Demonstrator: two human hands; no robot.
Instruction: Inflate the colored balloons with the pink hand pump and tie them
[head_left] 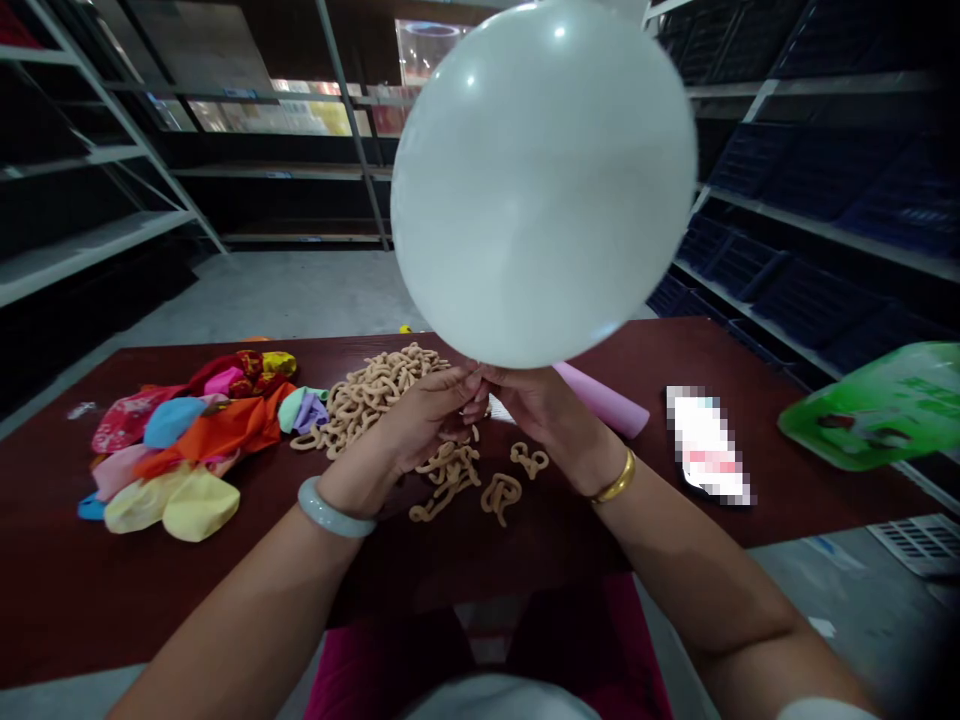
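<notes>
A large inflated white balloon (544, 190) stands upright over the table, its lower end meeting my fingertips. My left hand (435, 415) and my right hand (529, 400) come together there, fingers pinched closed at the balloon's neck, which they mostly hide. Just behind and below my left hand lies a heap of tan, cord-like loops (382, 390). A smaller bunch of the same loops (450, 475) is under my hands, with two loose twisted pieces (501, 495) near my right wrist. A pink cylinder (604, 398) lies behind my right hand.
On the left of the dark red table (285, 600) is a pile of colourful deflated balloons (217, 435). A phone with a blurred screen (709, 445) lies at right, near a green plastic package (877, 405). Shelves with dark blue crates (817, 270) stand beyond.
</notes>
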